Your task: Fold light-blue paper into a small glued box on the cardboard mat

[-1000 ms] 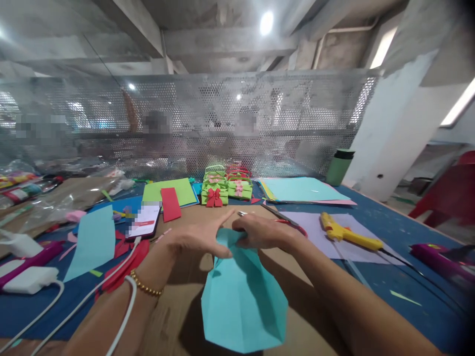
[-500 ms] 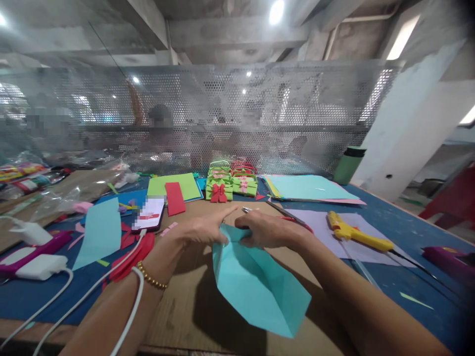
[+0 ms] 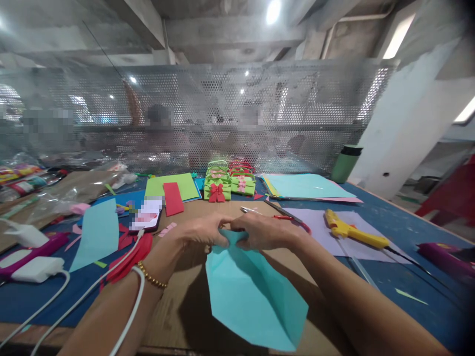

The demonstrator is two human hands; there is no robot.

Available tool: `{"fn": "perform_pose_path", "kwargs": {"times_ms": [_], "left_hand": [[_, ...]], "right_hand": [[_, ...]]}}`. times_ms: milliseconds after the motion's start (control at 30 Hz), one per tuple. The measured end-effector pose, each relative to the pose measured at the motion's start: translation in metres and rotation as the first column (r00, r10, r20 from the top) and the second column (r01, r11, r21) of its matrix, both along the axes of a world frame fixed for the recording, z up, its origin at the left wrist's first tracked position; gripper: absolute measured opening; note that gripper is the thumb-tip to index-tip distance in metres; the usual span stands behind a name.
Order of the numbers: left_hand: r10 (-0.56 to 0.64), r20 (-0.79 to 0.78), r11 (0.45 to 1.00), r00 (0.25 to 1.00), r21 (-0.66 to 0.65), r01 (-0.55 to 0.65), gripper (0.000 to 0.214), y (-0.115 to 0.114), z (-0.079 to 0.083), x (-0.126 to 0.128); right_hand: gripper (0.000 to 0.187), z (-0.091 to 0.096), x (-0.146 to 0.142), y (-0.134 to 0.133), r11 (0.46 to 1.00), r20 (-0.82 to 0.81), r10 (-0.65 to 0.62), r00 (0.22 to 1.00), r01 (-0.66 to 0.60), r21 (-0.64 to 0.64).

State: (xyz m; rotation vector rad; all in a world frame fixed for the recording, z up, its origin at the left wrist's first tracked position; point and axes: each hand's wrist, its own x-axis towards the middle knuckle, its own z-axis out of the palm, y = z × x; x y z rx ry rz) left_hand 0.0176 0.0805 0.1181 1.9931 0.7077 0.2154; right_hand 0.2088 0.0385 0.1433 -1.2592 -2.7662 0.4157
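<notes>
A folded sheet of turquoise paper (image 3: 248, 291) hangs between my hands above a brown cardboard sheet (image 3: 174, 306), its lower end flaring open toward me. My left hand (image 3: 206, 232) pinches the paper's narrow far end between thumb and fingers. Close beside it, my right hand (image 3: 260, 230) grips the same end from the right, fingers curled over the edge. Just beyond my hands lie a pen (image 3: 250, 211) and a pair of scissors with red handles (image 3: 293, 217), partly hidden by the right hand.
Small green paper bags with bows (image 3: 218, 190) stand at the back. A yellow glue gun (image 3: 349, 232) rests on lilac paper (image 3: 313, 222) at right. Left are a phone (image 3: 148, 212), a purple power strip (image 3: 40, 257) and white cables. A green bottle (image 3: 345, 165) stands far right.
My hands have drawn closer together at the paper's far end. The turquoise paper has shifted slightly left and toward me, and its open end faces me more.
</notes>
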Motion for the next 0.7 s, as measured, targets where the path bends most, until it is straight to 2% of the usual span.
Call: {"fn": "perform_pose_path", "kwargs": {"times_ms": [100, 167, 233, 367, 533, 700], "left_hand": [[0.057, -0.070, 0.998, 0.996, 0.038, -0.055, 0.039, -0.001, -0.001, 0.005], [0.095, -0.091, 0.994, 0.991, 0.067, -0.089, 0.029, -0.004, 0.001, 0.007], [0.152, -0.094, 0.987, 0.984, 0.073, -0.146, 0.023, -0.006, 0.003, 0.008], [0.240, -0.081, 0.970, 0.968, 0.060, -0.235, 0.010, -0.007, 0.001, 0.008], [0.261, -0.068, 0.965, 0.963, 0.061, -0.257, 0.016, 0.001, -0.007, 0.007], [0.200, 0.014, 0.974, 0.980, 0.104, -0.200, 0.030, 0.000, -0.003, 0.009]], "right_hand": [[0.021, -0.005, 0.000, 0.002, 0.999, -0.021, 0.017, 1.000, -0.016, 0.037], [0.015, -0.010, 0.000, 0.003, 0.998, -0.026, 0.014, 1.000, -0.012, 0.068], [0.010, -0.012, -0.001, 0.004, 0.994, -0.020, -0.021, 1.000, 0.023, 0.109], [0.013, -0.009, -0.001, 0.003, 0.978, -0.013, -0.094, 0.995, 0.095, 0.186], [0.006, -0.004, 0.001, 0.004, 0.954, -0.043, -0.098, 0.994, 0.106, 0.279], [0.006, -0.018, -0.001, 0.005, 0.944, -0.128, -0.067, 0.990, 0.104, 0.312]]}}
